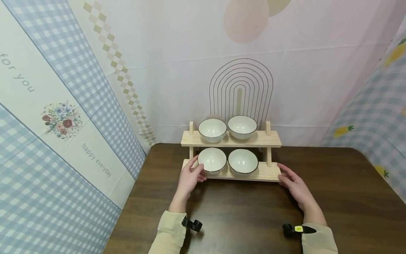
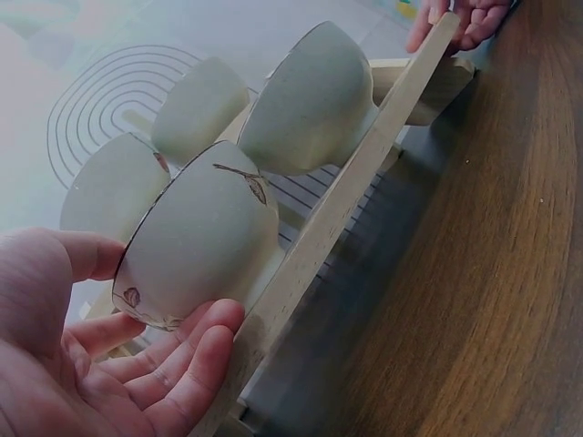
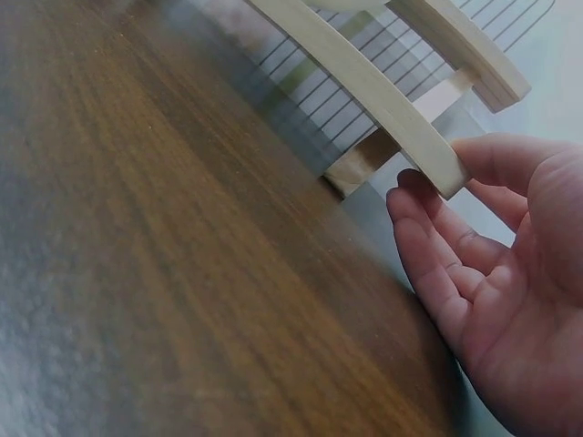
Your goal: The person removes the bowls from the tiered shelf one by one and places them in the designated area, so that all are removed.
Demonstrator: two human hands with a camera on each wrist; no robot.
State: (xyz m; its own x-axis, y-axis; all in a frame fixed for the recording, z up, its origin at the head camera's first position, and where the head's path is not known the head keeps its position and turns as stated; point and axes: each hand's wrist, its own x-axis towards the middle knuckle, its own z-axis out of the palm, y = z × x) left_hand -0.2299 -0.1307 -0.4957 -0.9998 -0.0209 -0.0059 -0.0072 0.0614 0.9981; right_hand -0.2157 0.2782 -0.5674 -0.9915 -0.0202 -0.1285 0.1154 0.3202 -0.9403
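A two-tier wooden shelf rack [image 1: 231,141] carries white bowls with dark rims, two per tier. My left hand [image 1: 189,176] is at the lower left bowl [image 1: 212,159]. In the left wrist view its thumb [image 2: 86,255] meets the rim, and its curled fingers lie along the bowl's side, close to the shelf board [image 2: 310,250]. Beside it stands the lower right bowl [image 1: 243,161]. My right hand [image 1: 295,185] holds the right end of the lower board [image 3: 428,159] between thumb and fingers. Behind are the upper left bowl [image 1: 212,129] and upper right bowl [image 1: 242,127].
The rack stands near the back edge of a dark wooden table [image 1: 241,218]. Close behind it hangs a pale cloth [image 1: 177,88] with an arch print. Blue checked cloths hang on the left [image 1: 95,81] and right [image 1: 364,116].
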